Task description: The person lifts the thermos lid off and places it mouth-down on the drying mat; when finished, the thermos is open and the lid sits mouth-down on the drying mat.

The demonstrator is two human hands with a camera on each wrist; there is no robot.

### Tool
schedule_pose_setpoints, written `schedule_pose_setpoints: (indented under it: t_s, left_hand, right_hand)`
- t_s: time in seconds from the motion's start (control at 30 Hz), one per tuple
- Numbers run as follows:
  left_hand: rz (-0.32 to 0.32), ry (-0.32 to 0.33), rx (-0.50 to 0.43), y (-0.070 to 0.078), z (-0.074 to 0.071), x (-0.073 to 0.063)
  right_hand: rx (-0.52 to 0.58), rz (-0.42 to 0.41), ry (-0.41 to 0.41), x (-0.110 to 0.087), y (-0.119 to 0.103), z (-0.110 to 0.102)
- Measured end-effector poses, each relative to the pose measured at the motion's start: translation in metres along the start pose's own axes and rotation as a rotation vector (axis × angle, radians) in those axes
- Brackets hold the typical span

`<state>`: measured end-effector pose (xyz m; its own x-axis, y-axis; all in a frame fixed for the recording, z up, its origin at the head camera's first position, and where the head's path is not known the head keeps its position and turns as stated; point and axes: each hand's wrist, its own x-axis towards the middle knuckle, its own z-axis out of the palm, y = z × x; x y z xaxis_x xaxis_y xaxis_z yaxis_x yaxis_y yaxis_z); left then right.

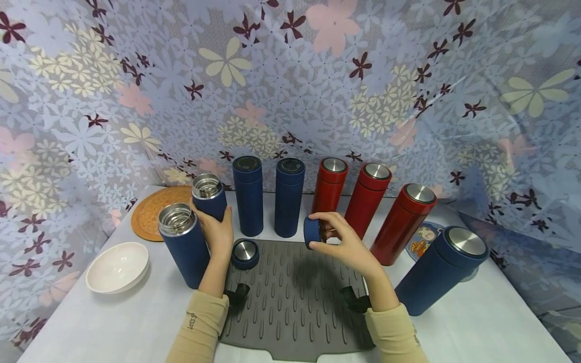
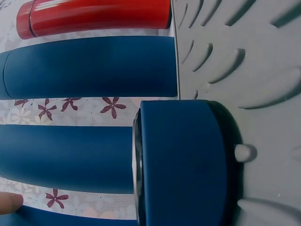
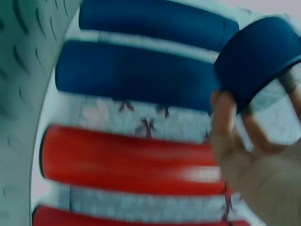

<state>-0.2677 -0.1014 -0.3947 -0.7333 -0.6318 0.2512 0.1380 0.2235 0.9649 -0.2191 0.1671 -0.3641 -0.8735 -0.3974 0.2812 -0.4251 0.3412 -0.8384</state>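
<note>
My left hand [image 1: 218, 232] grips a blue thermos bottle [image 1: 210, 197] whose steel mouth is uncovered; in the left wrist view only a fingertip [image 2: 10, 203] shows, at the lower left edge. Beside that hand stands a wider blue flask [image 1: 187, 254], also lidless. Over the grey mat, my right hand [image 1: 347, 244] pinches a blue bottle lid [image 1: 311, 231] between thumb and fingers. The right wrist view has this lid [image 3: 261, 56] tilted in the fingers. Another blue lid [image 1: 245, 253] with a steel top lies on the mat's far left corner.
Two capped blue bottles [image 1: 248, 201] and three red ones [image 1: 363, 199] stand along the back. A wide blue flask [image 1: 440, 267] is at right, near a cartoon-printed disc [image 1: 422, 241]. At left are a white bowl [image 1: 117, 267] and a round brown board [image 1: 152, 214]. The grey ridged mat [image 1: 295, 302] lies centrally.
</note>
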Motion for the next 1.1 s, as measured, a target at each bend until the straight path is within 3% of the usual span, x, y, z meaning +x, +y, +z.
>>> schedule_pose_setpoints:
  t_s: [0.17,0.33,0.67,0.83,1.1]
  left_hand:
    - [-0.002,0.002,-0.012,0.000,0.000,0.000]
    - [-0.002,-0.001,-0.008,-0.002,0.000,-0.002]
    - [-0.001,-0.007,0.005,-0.003,-0.001,-0.005]
    - [0.012,-0.006,-0.008,-0.003,-0.001,-0.005]
    - [0.004,-0.013,-0.016,-0.003,0.000,-0.006]
  right_hand:
    - [-0.058,0.133,0.038,0.015,-0.004,0.024]
    - [-0.130,0.188,0.073,0.027,0.001,0.050]
    - [-0.307,0.217,0.013,0.038,0.015,0.089]
    - [-0.390,0.215,-0.029,0.042,0.020,0.099]
    - [-0.426,0.215,-0.067,0.047,0.026,0.106]
